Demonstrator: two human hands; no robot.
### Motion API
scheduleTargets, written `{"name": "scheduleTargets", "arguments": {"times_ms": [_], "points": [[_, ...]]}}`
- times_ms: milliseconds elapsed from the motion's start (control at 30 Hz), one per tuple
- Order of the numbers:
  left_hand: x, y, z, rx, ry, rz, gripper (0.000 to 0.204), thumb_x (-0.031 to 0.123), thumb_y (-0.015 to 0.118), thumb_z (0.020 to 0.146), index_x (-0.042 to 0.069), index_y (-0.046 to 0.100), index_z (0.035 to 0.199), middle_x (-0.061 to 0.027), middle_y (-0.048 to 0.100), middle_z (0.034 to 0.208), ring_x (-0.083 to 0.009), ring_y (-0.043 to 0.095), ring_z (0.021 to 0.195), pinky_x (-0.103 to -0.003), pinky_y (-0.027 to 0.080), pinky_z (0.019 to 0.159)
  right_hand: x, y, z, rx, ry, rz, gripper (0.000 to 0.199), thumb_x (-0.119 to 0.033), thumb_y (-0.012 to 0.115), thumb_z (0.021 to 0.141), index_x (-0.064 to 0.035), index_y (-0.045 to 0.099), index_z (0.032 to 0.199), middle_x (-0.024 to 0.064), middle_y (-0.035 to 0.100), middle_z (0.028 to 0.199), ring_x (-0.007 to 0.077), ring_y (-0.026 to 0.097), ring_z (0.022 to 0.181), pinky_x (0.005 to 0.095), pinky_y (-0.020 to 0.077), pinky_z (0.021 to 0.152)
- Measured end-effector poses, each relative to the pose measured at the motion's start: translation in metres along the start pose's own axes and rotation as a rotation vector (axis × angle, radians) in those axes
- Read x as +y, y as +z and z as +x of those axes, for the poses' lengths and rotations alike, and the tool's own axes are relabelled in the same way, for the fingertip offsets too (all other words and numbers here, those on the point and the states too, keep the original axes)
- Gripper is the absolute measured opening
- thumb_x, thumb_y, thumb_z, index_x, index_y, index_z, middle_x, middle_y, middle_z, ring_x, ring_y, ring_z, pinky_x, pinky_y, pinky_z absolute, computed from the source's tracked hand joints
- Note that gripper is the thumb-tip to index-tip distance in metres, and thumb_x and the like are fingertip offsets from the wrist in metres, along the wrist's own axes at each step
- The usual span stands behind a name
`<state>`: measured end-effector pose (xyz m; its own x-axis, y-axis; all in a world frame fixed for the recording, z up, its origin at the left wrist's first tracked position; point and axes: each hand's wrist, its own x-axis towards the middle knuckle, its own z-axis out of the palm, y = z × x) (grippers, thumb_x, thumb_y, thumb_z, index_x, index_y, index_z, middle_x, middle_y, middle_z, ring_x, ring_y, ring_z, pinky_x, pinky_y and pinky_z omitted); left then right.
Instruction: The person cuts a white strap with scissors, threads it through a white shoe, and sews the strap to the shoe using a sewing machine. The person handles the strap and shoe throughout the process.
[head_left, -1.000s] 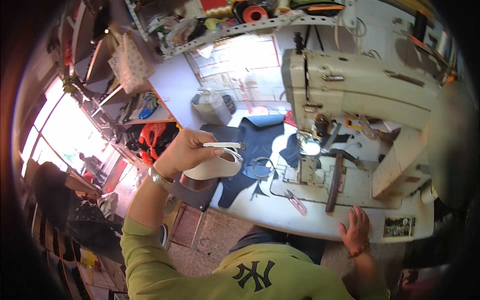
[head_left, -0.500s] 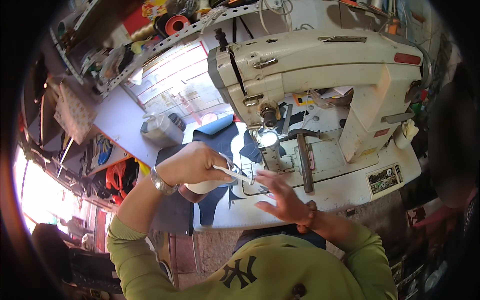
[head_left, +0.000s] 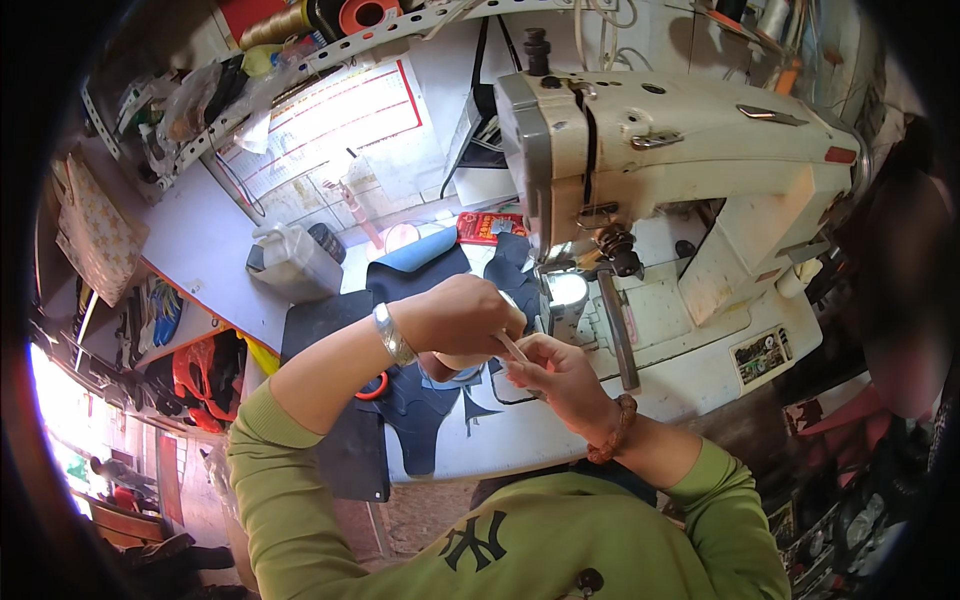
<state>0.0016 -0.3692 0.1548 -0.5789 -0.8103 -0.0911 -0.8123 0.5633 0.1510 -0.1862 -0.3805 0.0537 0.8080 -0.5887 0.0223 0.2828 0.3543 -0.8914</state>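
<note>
My left hand, with a silver bangle at its wrist, is closed on one end of a narrow pale strip. Meeting it from the right, my right hand pinches the strip's other end between thumb and fingers. Under my left hand shows part of a roundish white and reddish-brown thing; my hand covers the rest, and I cannot tell whether it is held too. Dark cut pieces of material lie on the white table below, beside an orange-red ring handle.
A cream sewing machine fills the right, with a dark bar hanging beside its lit post. A greyish plastic jug and a rolled blue-backed sheet stand and lie at the back left. Above runs a perforated metal shelf rail.
My right hand has gone from spread fingers to a pinch on the strip, and my left hand has moved right to meet it. The view has shifted, and the machine appears further right.
</note>
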Motion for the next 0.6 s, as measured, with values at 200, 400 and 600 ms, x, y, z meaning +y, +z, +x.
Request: {"name": "scheduleTargets", "arguments": {"times_ms": [200, 400, 600], "points": [[0.008, -0.002, -0.014, 0.494, -0.023, 0.318, 0.026, 0.02, 0.071, 0.066, 0.011, 0.064, 0.09, -0.0073, 0.059, 0.082, -0.0273, 0.058, 0.078, -0.038, 0.047, 0.067, -0.018, 0.002, 0.02, 0.031, 0.195, 0.249, 0.016, -0.018, 0.066, 0.089, -0.0034, 0.06, 0.09, 0.0024, 0.062, 0.08, 0.0095, 0.057, 0.07, 0.0237, 0.0464, 0.067], [0.107, 0.072, -0.039, 0.918, -0.496, -0.619, 0.011, -0.002, 0.068, 0.078, 0.0, 0.064, 0.088, -0.0109, 0.064, 0.081, -0.0201, 0.061, 0.065, -0.031, 0.049, 0.06, -0.031, 0.006, 0.029, -0.054, 0.305, 0.376, 0.013, -0.014, 0.059, 0.093, -0.0012, 0.061, 0.092, 0.0067, 0.065, 0.088, 0.0139, 0.061, 0.078, 0.0279, 0.0501, 0.075], [0.123, 0.105, -0.021, 0.914, -0.562, -0.832, 0.043, 0.023, 0.048, 0.099, -0.005, 0.047, 0.131, -0.0173, 0.053, 0.129, -0.0248, 0.05, 0.122, -0.037, 0.04, 0.101, -0.034, -0.007, 0.028, -0.065, 0.17, 0.294, 0.012, -0.009, 0.058, 0.092, 0.0011, 0.063, 0.095, 0.0072, 0.064, 0.09, 0.0133, 0.061, 0.08, 0.0255, 0.05, 0.074]]}}
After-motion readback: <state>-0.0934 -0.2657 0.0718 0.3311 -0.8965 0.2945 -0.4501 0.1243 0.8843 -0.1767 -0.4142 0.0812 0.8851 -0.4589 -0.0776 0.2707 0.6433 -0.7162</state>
